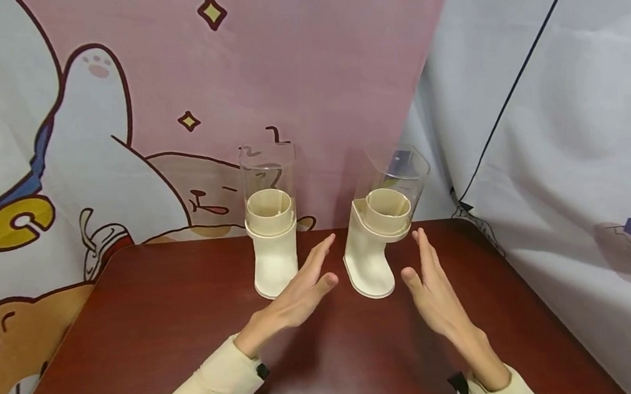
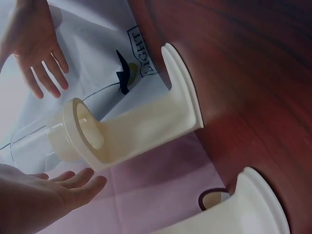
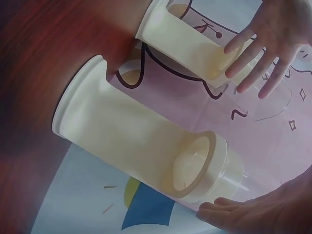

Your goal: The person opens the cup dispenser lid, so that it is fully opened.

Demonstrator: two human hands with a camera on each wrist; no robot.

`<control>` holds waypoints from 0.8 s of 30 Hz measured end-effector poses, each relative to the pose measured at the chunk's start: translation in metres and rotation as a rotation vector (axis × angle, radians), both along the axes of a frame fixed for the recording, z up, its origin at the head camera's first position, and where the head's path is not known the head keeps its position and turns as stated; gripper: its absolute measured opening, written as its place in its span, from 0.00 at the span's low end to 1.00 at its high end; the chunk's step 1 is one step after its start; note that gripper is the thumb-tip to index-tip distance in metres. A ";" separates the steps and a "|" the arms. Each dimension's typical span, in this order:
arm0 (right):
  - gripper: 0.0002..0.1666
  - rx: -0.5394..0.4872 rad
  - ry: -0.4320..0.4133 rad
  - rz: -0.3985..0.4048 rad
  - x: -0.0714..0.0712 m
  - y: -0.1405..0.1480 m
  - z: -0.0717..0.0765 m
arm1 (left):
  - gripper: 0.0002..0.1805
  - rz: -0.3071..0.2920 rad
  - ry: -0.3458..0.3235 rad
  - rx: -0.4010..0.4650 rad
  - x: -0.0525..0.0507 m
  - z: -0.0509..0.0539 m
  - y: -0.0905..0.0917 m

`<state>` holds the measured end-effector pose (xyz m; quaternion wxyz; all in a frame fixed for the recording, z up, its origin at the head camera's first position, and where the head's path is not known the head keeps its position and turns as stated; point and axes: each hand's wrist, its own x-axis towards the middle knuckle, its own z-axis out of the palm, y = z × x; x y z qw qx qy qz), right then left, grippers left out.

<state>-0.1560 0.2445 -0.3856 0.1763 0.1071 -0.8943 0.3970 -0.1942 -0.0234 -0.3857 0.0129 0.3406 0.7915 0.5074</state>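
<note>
Two cream plastic stands, each with a clear, open-topped container on its upper ring, stand upright at the back of the table. My left hand (image 1: pixel 302 291) reaches between the left stand (image 1: pixel 276 260) and the right stand (image 1: pixel 367 258), palm turned inward and fingers straight. To the right of the right stand, my right hand (image 1: pixel 436 286) is also held with straight fingers. A gap shows between each hand and the right stand in the head view. Neither hand holds anything. The right clear container (image 1: pixel 416 179) leans toward the right in the head view; the left clear container (image 1: pixel 267 163) looks upright.
Beneath the stands lies a dark red-brown wooden table (image 1: pixel 181 334). Behind it hangs a pink cloth (image 1: pixel 315 65) printed with cartoon animals, close to the stands. A white cloth (image 1: pixel 557 126) hangs along the right side.
</note>
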 end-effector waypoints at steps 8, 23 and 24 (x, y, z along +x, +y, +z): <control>0.48 0.031 -0.027 -0.059 -0.001 0.000 0.007 | 0.61 0.032 -0.070 0.089 -0.004 0.005 0.013; 0.56 0.024 -0.037 -0.086 -0.013 0.009 0.016 | 0.67 0.053 -0.129 0.117 -0.016 0.014 0.036; 0.56 0.022 -0.035 -0.088 -0.014 0.010 0.016 | 0.67 0.053 -0.134 0.126 -0.018 0.014 0.038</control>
